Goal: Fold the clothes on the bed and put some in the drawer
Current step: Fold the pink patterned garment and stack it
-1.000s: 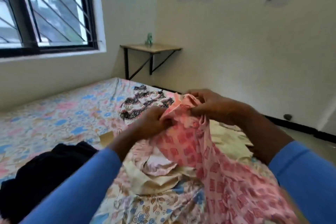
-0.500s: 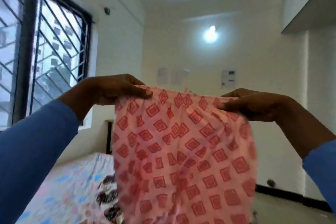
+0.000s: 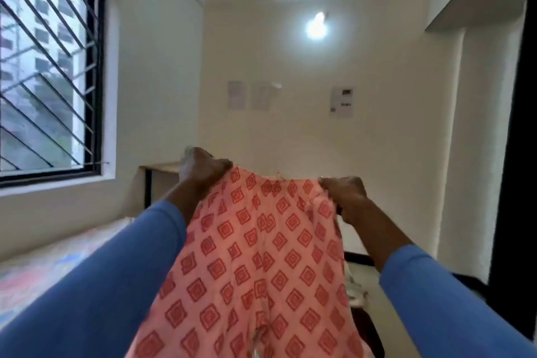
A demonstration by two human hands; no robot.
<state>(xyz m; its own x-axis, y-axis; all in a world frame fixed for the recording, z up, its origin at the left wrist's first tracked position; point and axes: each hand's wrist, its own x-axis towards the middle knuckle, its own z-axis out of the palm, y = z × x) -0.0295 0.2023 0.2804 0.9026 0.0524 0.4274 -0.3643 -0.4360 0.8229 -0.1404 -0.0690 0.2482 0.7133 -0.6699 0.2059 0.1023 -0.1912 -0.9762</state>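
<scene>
Now, with the bed (image 3: 43, 264) at 8 o'clock, you're spreading out one garment. Your left hand (image 3: 203, 173) grips one waistband corner of the pink trousers (image 3: 261, 256) and your right hand (image 3: 343, 192) grips the other, holding them in mid-air. The waist points to 12 and the legs hang to 6. Next, probably, lay leg onto leg.

A lit bulb (image 3: 316, 27) is glaring on the far wall, blooming into a soft halo. Daylight is coming through the barred window (image 3: 49, 67) at left. Everything is looking slightly blurred, and straight lines are bending near the edges.
</scene>
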